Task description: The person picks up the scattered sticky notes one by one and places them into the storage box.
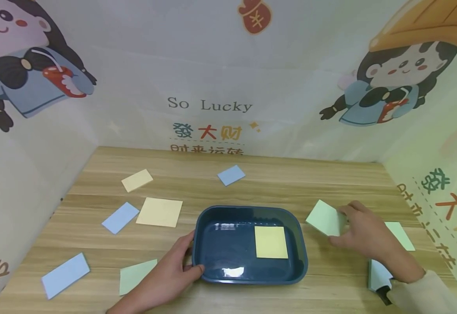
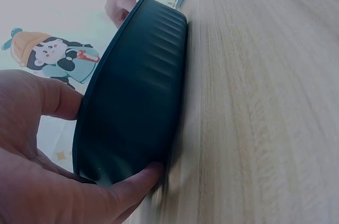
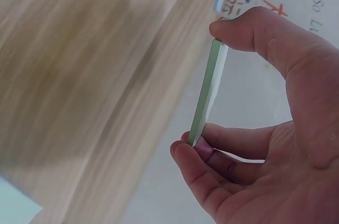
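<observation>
Left hand (image 1: 165, 274) nearest the camera, gripping the near-left corner of the dark blue tray (image 1: 212, 218): thumb on the rim, fingers curled round the outer wall. Left wrist view shows that wall ribbed, glossy plastic, sitting flat on the wooden table (image 1: 275, 179).

Right hand (image 1: 363, 235) pinches a pale green pad (image 1: 326, 218) by its edges, thumb on one edge, fingertips on the opposite one; right wrist view shows it edge-on, thin stack of paper, lifted off the table. Pad sits just right of the tray's right rim, tilted, long axis running roughly toward the tray. Tray lies to the left of that grip; right hand is the nearer one to the tray's open inside.

One yellow pad (image 1: 271, 242) lies flat inside the tray, right half.

Other blue, yellow and green pads lie scattered flat on the table, mostly left and behind; all rectangular, matte paper. Table has a light wood grain.
</observation>
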Action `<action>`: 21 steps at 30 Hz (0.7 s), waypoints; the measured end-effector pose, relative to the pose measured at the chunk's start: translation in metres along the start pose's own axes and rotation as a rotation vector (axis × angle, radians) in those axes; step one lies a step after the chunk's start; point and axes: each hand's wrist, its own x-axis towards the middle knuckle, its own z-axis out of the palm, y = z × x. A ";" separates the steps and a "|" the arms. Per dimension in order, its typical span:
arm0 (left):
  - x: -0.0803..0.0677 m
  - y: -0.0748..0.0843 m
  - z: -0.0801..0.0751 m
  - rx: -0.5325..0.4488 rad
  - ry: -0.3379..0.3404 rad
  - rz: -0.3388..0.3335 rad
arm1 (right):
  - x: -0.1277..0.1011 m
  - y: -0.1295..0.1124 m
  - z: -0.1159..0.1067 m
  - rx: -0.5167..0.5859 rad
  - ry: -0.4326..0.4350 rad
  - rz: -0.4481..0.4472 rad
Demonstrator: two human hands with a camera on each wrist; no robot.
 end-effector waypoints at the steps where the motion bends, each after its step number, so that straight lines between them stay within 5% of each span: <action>1: 0.000 0.000 0.000 0.004 0.003 -0.003 | 0.000 -0.003 -0.001 0.003 0.005 -0.004; 21: 0.000 -0.003 0.000 -0.045 -0.017 0.019 | 0.001 -0.032 -0.012 -0.040 0.047 -0.076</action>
